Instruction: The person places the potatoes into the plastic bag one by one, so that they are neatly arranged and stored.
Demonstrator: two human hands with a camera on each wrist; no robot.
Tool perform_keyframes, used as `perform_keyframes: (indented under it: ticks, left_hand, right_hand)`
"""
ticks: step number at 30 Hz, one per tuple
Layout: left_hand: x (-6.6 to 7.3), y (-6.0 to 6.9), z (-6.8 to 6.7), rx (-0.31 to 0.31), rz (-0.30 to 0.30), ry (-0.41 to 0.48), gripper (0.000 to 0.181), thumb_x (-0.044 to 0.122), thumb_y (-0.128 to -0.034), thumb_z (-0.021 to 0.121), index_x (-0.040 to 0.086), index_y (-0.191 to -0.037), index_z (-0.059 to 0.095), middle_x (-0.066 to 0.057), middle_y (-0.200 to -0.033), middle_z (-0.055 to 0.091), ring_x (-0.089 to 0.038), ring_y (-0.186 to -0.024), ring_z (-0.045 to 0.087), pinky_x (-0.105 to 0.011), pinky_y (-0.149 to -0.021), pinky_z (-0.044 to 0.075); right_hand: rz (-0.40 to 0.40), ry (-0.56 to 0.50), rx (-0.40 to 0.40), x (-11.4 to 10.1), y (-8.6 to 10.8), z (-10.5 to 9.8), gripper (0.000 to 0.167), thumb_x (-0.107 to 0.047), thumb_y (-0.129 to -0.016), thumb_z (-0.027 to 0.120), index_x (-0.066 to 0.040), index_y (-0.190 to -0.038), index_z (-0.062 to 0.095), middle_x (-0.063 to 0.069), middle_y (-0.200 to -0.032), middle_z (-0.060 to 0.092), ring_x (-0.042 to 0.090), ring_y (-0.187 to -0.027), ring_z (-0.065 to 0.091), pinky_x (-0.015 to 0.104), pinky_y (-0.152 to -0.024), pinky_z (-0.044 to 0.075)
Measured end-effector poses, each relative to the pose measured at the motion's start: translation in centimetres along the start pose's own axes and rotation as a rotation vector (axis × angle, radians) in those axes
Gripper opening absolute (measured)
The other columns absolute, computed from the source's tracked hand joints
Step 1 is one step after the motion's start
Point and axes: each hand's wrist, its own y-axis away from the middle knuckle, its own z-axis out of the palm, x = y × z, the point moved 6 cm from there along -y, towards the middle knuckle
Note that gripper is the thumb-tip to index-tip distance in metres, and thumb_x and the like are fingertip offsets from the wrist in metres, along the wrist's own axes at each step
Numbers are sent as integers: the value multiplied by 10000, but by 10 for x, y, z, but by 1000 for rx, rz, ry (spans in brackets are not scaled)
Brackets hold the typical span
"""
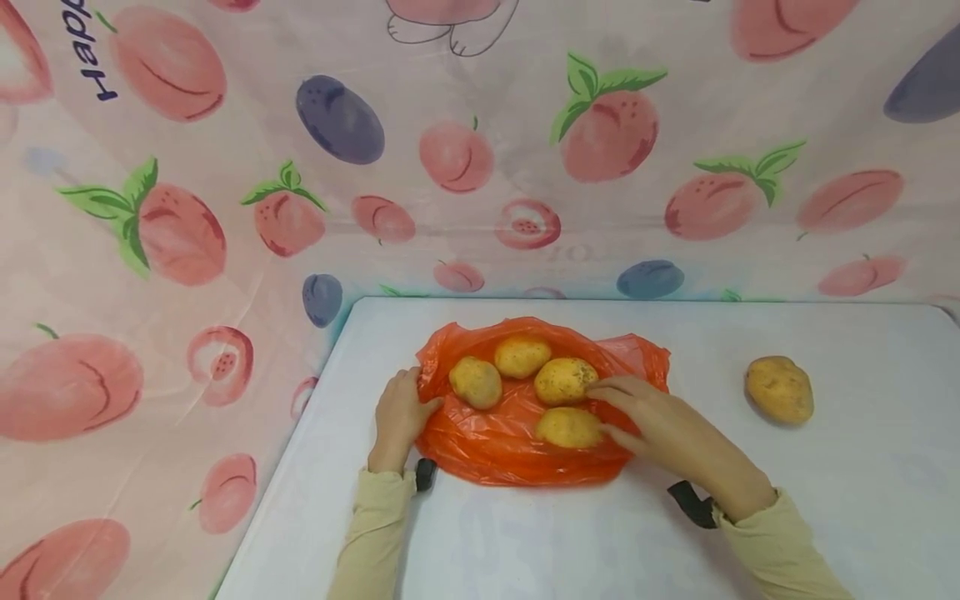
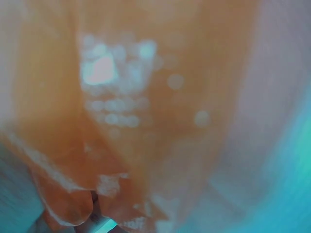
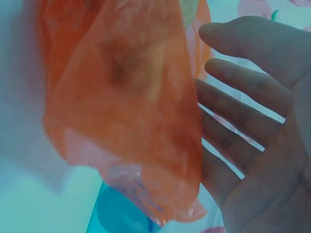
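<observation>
A thin orange plastic bag (image 1: 487, 462) lies spread on the table with several potatoes in it. Two of these are the left potato (image 1: 476, 382) and the front potato (image 1: 569, 427). At the bag's left edge, my left hand (image 1: 400, 412) grips the plastic, thumb on the inner side; up close the left wrist view is mostly blurred orange bag (image 2: 194, 97). My right hand (image 1: 667, 425) reaches over the bag's right side, fingertips close to the right-hand potato (image 1: 565, 381). In the right wrist view its fingers (image 3: 243, 104) are spread and nearly straight beside the bag.
One more potato (image 1: 780, 390) lies apart on the white table (image 1: 862, 500), to the right of the bag. A fruit-print cloth (image 1: 465, 100) hangs behind the table and along its left side. A black strap piece (image 1: 692, 504) shows at the right wrist.
</observation>
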Motion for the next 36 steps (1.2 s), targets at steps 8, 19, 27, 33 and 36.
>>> perform_keyframes:
  ticks: [8,19,27,33,36]
  left_hand:
    - [1,0,0,-3,12,-4,611,213,-879,762,-3,-1388,501,-187,-1252,588,-337,-1097,530,-501,-1011,470]
    - [-3,1,-1,10,15,-9,606,226,-877,767,3,-1379,512,-169,-1197,599,-321,-1054,536,-483,-984,486]
    - [-1,1,0,14,31,-6,604,223,-874,768,-4,-1374,516,-181,-1225,597,-329,-1076,536,-487,-997,479]
    - [1,2,-2,27,34,-17,588,222,-866,777,2,-1355,535,-162,-1157,605,-311,-1021,540,-470,-961,495]
    - [1,2,-2,29,29,-17,586,220,-864,779,3,-1352,537,-160,-1151,607,-310,-1016,542,-472,-959,497]
  right_hand:
    - [10,40,21,12,8,-7,421,-142,-837,789,-44,-1225,660,130,-1283,599,323,-1178,588,498,-929,535]
    - [-22,83,85,29,19,-22,412,-118,-826,796,-31,-1209,671,162,-1268,602,355,-1157,592,477,-854,566]
    - [81,94,37,44,28,-29,494,-152,-847,780,-30,-1293,605,204,-1304,578,405,-1192,567,547,-900,528]
    - [60,95,48,51,32,-33,496,-134,-845,777,-17,-1291,595,229,-1295,575,427,-1180,562,570,-901,517]
    - [60,88,56,55,34,-33,496,-124,-843,778,-11,-1288,592,230,-1278,583,426,-1174,563,578,-910,511]
